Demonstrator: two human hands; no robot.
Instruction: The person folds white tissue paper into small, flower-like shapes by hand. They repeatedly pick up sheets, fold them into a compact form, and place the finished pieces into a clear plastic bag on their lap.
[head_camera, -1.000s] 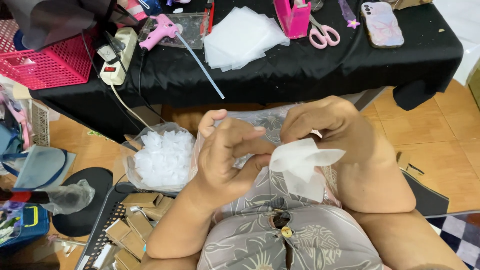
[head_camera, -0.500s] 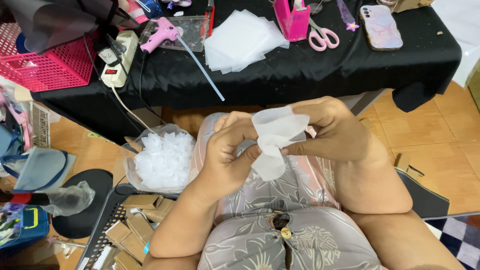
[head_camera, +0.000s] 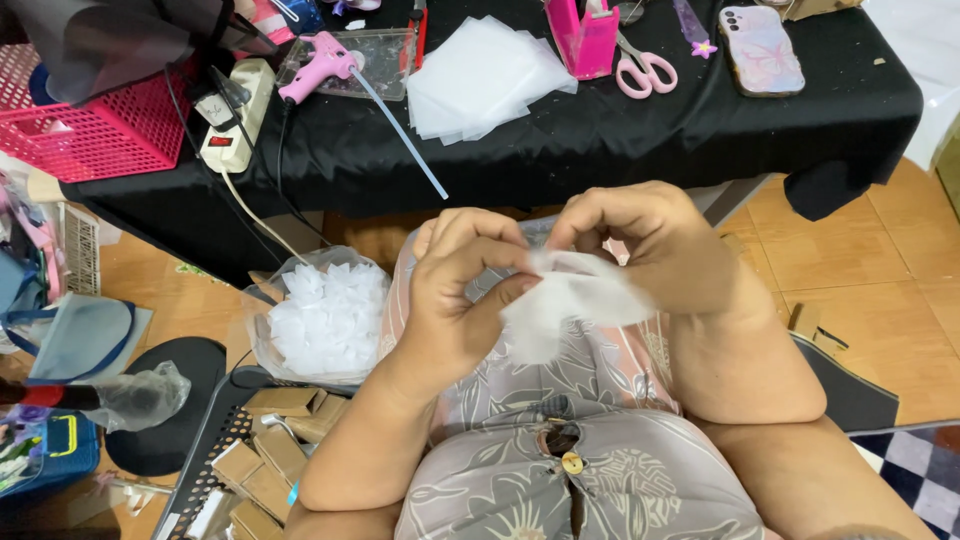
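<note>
My left hand (head_camera: 455, 295) and my right hand (head_camera: 650, 235) meet over my lap, both pinching one thin white translucent sheet (head_camera: 570, 300). The sheet is gathered and crumpled between the fingertips, and its loose part hangs down toward my patterned shirt. A clear plastic bag of folded white pieces (head_camera: 325, 315) stands just left of my left hand. On the black table ahead lies a stack of flat white sheets (head_camera: 485, 75).
The black-draped table (head_camera: 600, 150) also carries a pink glue gun (head_camera: 320, 65), pink scissors (head_camera: 645, 70), a pink tape holder (head_camera: 585, 35), a phone (head_camera: 762, 48), a power strip (head_camera: 235, 115) and a pink basket (head_camera: 85, 125). Small cardboard boxes (head_camera: 265, 465) sit at lower left.
The sheet rose from hanging at my right hand to between both hands, then got bunched tighter. Both hands stayed close together over my lap.
</note>
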